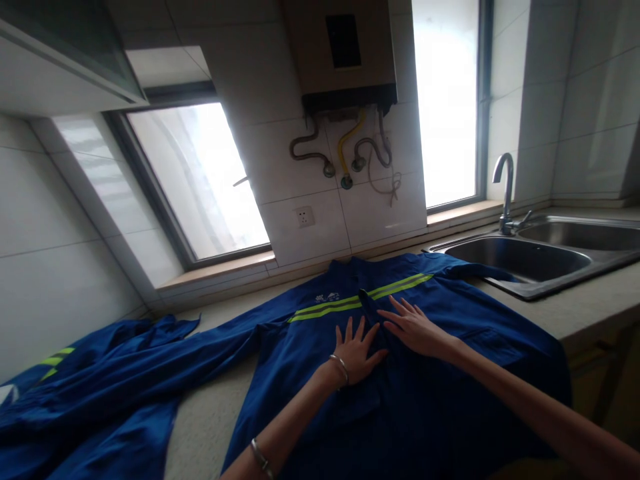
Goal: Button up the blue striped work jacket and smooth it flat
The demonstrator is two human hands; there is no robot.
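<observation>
A blue work jacket [320, 353] with yellow-green and grey reflective stripes across the chest lies spread, front up, on the countertop. Flat on its middle rests my left hand [356, 353], fingers spread, a bracelet at the wrist. Just right of the front closure, below the stripe, my right hand [413, 325] lies on the cloth with its fingers stretched out. Neither hand grips the fabric. One sleeve reaches left over the counter; the other extends to the sink's edge. The jacket's lower part falls in shadow at the bottom of the view.
A second blue garment [125, 380] with the same stripes lies heaped at the left on the countertop [210, 420]. To the right is a double steel sink [590, 267] with a faucet [506, 193]. A water heater [345, 53] with pipes hangs on the tiled wall between two windows.
</observation>
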